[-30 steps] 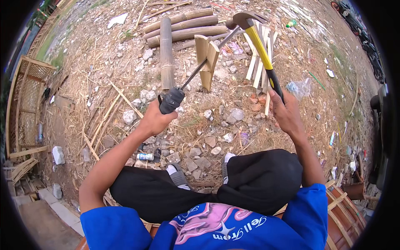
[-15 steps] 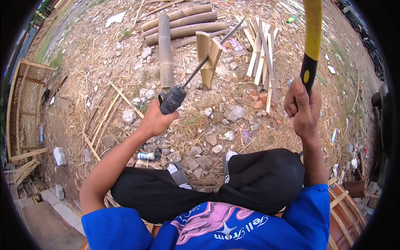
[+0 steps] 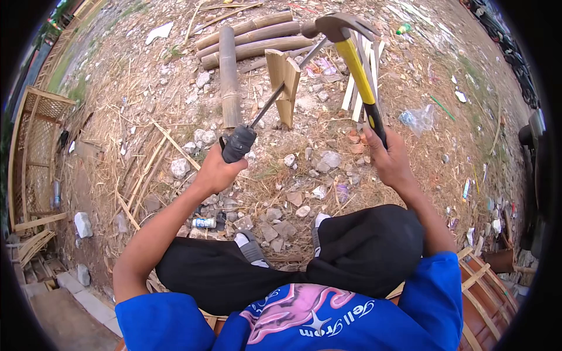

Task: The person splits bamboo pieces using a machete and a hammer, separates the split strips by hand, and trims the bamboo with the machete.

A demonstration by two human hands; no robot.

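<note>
Hammer lowered beside the blade in the split bamboo piece

The bamboo piece [image 3: 285, 114] stands upright on the far half of the visible ground [image 3: 275, 169], well in from its side edges, parted at the top with the knife [image 3: 239, 144] still lodged through it. Half a second ago the hammer [image 3: 356, 73] was raised, its head out of view; now the head is down by the blade's far end, though contact cannot be told. The left hand [image 3: 221, 171] keeps its fingers closed around the knife's black handle. The right hand [image 3: 390, 159] has its fingers wrapped around the hammer's black grip. Poles [image 3: 257, 45] lie beyond the piece, pale strips [image 3: 349, 96] to its right.
</note>
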